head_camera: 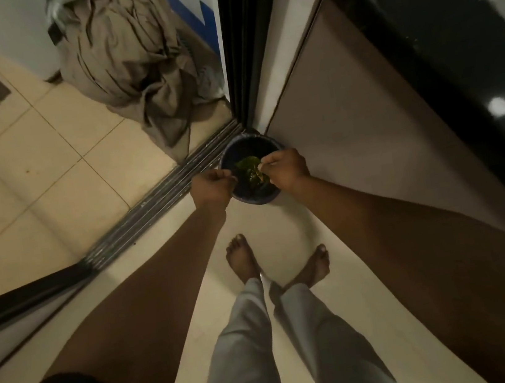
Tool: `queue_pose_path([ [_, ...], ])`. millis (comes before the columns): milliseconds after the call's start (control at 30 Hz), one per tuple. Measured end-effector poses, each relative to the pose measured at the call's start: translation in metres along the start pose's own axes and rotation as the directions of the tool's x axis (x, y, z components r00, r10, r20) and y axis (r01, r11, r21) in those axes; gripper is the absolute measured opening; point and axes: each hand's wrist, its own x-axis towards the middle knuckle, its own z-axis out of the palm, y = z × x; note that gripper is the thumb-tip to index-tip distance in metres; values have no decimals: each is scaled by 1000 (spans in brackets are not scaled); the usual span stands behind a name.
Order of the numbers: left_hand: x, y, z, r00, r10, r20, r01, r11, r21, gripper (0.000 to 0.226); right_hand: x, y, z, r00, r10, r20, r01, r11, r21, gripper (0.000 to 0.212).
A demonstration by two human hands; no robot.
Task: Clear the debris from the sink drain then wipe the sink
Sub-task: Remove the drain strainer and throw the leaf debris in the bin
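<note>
Both hands over the bin (253, 196) at 12 o'clock. Left hand (211, 187) and right hand (287, 170) look curled shut; can't tell if they grip anything. Debris (251, 172) sits in bin, prob. light, wet, limp: pinch it. Cabinet (346, 106) tight at 2; floor (46, 162) open at 9.

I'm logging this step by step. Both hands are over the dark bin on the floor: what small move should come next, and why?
Probably shake or pick the fingers clean over the bin: left hand and right hand hover curled above it, green scraps already inside.
</note>
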Motion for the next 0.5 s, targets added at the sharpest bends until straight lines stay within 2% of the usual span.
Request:
queue_pose_path([
  [233,-18,5,-9,997,79,27,-78,997,-14,12,-14,4,-9,994,-83,-72,84,996,9,21],
  [400,-64,30,-12,980,191,55,-189,981,-31,7,-59,-4,-24,980,-138,-146,155,982,107,20],
  [500,-101,53,-20,960,275,44,-275,961,-4,12,-100,-15,-44,966,-175,-193,212,959,190,19],
])
